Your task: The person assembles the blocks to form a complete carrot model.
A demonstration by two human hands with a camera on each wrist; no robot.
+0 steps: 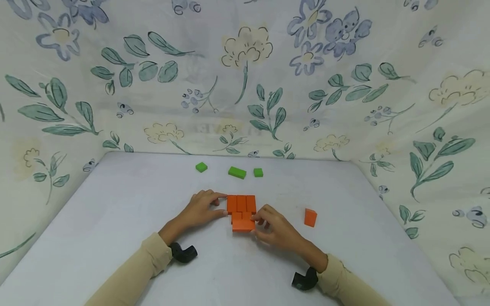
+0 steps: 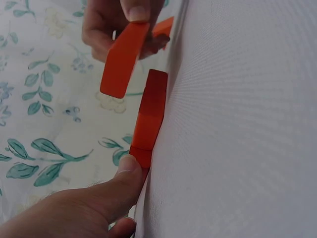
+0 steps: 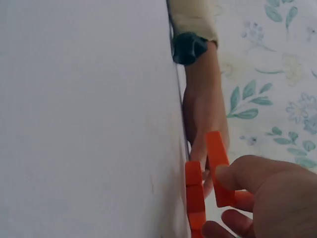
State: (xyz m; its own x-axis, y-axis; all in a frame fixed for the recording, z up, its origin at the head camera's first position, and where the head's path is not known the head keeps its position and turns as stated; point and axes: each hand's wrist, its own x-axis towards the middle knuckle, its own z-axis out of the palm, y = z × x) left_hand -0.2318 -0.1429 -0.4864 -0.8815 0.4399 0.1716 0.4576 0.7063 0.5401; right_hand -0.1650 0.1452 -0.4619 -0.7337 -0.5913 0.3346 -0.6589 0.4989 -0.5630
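While pinching a rectangular orange block [image 1: 243, 225] by its right end between thumb and fingers of the right hand [image 1: 278, 228], holds it raised off the surface [image 1: 245, 276], with a gap beneath it in both wrist views. Lies just left of the right hand, nearer to that one than to the left hand [image 1: 200, 207], with long axis running side to side, from the right fingertips toward the left. Crosses, with that axis, the direction of three orange blocks [image 1: 241, 204] set side by side just beyond, long axes pointing away from the body; by judgement, hinges on that crossing and on the height. Overlaps, in the head view, at least two partly hidden orange blocks [image 1: 236, 215] at the near side of those three; cannot tell their full layout. Touches the left edge of the three with extended left thumb and index finger, not wrapped round anything. Shows, well to the right, a loose orange block [image 1: 310, 217]; farther off, three spaced green blocks [image 1: 237, 172], backed by flowered cloth [image 1: 214, 102].
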